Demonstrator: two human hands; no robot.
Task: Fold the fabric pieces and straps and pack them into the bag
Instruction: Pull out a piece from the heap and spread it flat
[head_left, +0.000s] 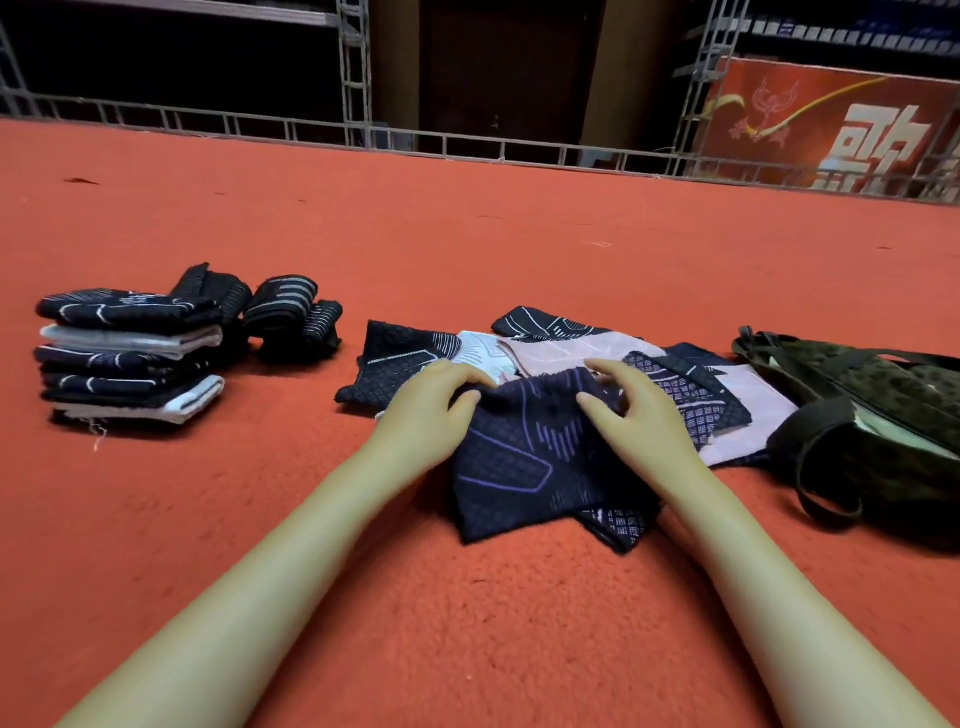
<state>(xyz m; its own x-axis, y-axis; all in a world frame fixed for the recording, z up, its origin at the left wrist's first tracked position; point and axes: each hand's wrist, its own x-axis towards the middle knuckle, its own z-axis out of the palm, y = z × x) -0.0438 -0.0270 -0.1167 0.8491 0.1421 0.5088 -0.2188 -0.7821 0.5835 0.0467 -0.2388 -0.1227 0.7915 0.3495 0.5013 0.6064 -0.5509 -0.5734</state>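
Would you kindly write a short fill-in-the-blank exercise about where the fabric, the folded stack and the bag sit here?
1. Both hands, left hand and right hand, rest on a dark ____ piece.
2. The folded stack lies to the person's ____.
3. The bag lies on the ____ carpet.

Answers: fabric; left; red

My bag (878, 415) runs off the right edge, so its far side is cut away, and what lies inside it is too dark to tell beyond a pale sliver. Left of the bag, the loose pieces (545, 343) overlap, each hiding part of the one beneath. My left hand (431, 400) and right hand (639, 410) cover the top edge of the navy piece (519, 462); whether my fingers pinch it or only rest on it cannot be told. Both my forearms leave the bottom edge.
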